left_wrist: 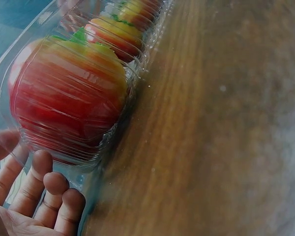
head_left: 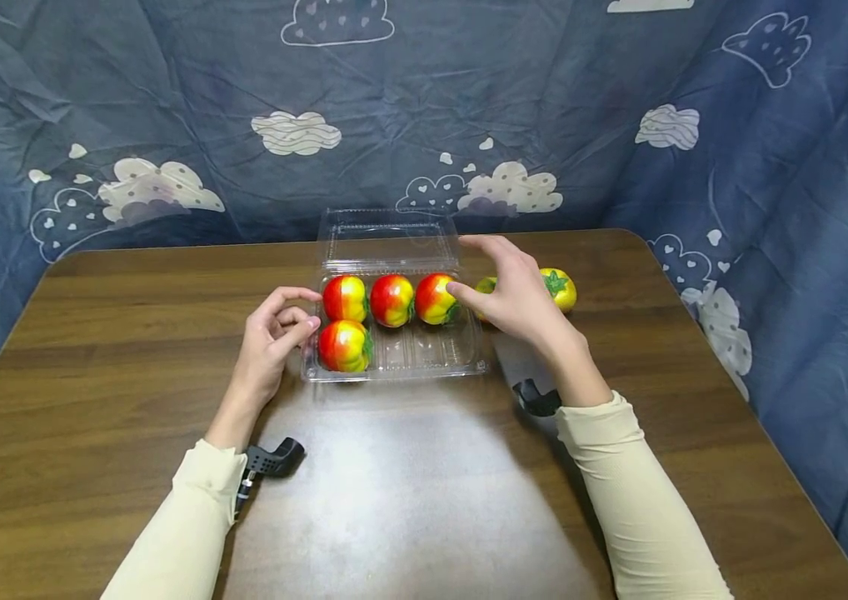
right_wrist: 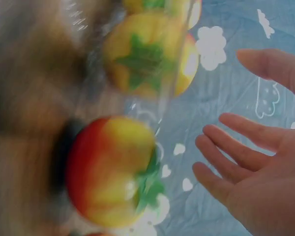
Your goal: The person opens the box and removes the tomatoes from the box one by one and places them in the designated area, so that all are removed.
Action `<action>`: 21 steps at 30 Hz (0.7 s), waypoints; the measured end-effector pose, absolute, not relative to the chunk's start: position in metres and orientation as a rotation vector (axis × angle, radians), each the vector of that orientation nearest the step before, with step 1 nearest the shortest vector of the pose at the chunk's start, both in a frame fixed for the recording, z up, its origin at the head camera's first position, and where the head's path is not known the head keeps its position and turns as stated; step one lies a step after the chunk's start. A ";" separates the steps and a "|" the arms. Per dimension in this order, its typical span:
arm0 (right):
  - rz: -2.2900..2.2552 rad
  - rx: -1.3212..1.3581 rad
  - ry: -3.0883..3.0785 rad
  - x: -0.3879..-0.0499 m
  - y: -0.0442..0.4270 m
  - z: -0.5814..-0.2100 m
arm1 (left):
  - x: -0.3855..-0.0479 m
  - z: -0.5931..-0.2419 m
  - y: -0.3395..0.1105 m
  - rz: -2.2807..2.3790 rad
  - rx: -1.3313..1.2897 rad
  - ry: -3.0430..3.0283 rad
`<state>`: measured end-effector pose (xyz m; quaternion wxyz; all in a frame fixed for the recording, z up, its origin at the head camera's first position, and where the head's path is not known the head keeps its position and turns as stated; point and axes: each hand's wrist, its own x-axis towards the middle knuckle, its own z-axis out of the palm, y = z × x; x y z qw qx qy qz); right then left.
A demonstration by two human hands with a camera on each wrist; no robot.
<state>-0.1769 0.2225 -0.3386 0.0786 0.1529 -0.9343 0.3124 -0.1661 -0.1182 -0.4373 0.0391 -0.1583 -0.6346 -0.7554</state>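
Note:
A clear plastic container point(head_left: 424, 358) lies with its hinged lid point(head_left: 390, 237) raised at the back. Three red-and-yellow toy fruits with green leafy tops line its back row, one of them the right-hand fruit point(head_left: 433, 298); a front fruit point(head_left: 345, 346) sits at the front left. My left hand point(head_left: 266, 342) pinches the container's left wall between thumb and fingers. The right hand point(head_left: 517, 296) hovers by the container's right side, thumb and fingers spread, holding nothing. Beyond it, partly hidden, are more fruits, one being the yellow fruit point(head_left: 561, 290). Fruit point(right_wrist: 113, 172) stands apart from that hand's fingers.
The wooden table point(head_left: 94, 400) extends around the container, with its far edge close behind the lid. A blue cloud-patterned curtain point(head_left: 244, 192) hangs at the back and right. A black wrist camera point(head_left: 274, 458) sits at the left wrist, another camera point(head_left: 536, 398) at the right.

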 end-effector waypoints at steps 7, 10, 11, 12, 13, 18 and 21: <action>0.919 0.484 -2.823 -0.178 0.206 -0.342 | -0.168 -0.437 -0.118 -2.325 -0.495 -1.944; 0.899 0.485 -2.819 -0.178 0.207 -0.347 | -0.169 -0.437 -0.118 -2.323 -0.500 -1.949; 0.895 0.489 -2.816 -0.178 0.206 -0.348 | -0.169 -0.437 -0.118 -2.322 -0.499 -1.950; 0.890 0.492 -2.815 -0.179 0.206 -0.350 | -0.169 -0.437 -0.118 -2.323 -0.497 -1.949; 0.886 0.501 -2.814 -0.179 0.206 -0.352 | -0.169 -0.437 -0.118 -2.324 -0.493 -1.948; 0.856 0.527 -2.833 -0.179 0.202 -0.360 | -0.168 -0.437 -0.119 -2.323 -0.483 -1.949; 0.839 0.525 -2.858 -0.179 0.200 -0.365 | -0.168 -0.438 -0.120 -2.317 -0.487 -1.955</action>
